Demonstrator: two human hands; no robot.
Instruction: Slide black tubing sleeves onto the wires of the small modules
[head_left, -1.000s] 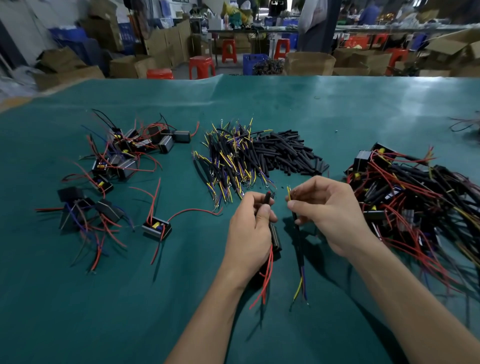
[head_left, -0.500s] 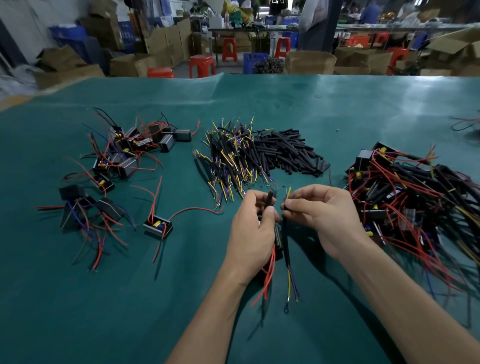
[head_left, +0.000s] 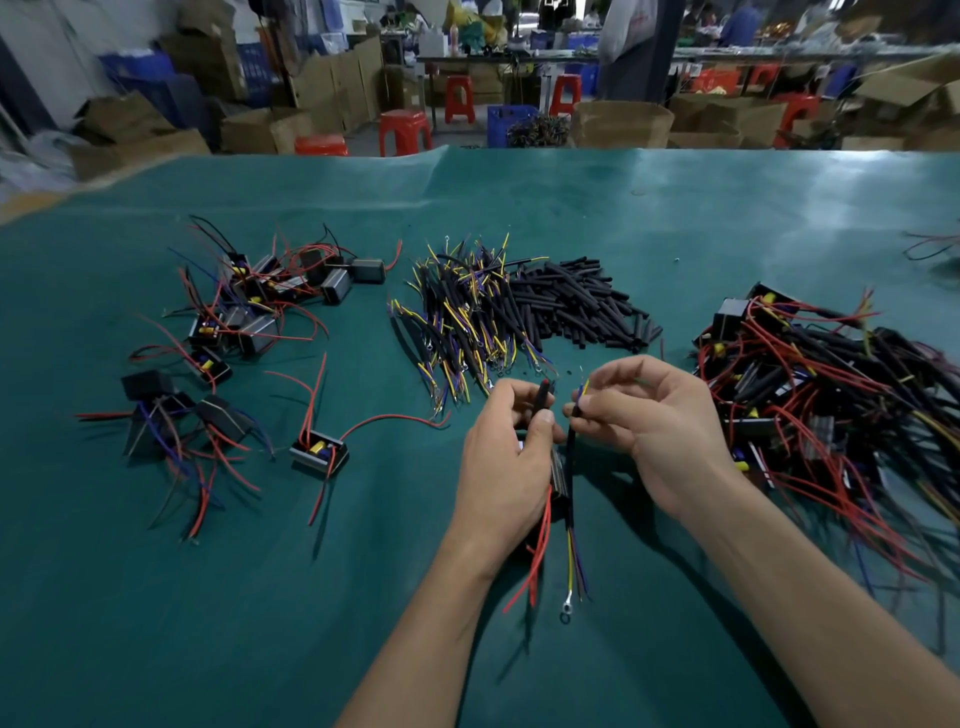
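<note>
Fingertips (head_left: 544, 415) of the left hand (head_left: 506, 462) pinch a sleeve (head_left: 542, 397); right hand (head_left: 652, 421) pinches wires (head_left: 571, 467) beside it, whose loose ends could splay and miss.

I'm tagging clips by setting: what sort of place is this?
Most likely a small electronics assembly workshop: a green bench with piles of modules and sleeves, cardboard boxes and red stools behind.

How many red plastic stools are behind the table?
5 at least: two nearest the table edge, two further back by the far bench, one far right. Boxes may hide more.
</note>
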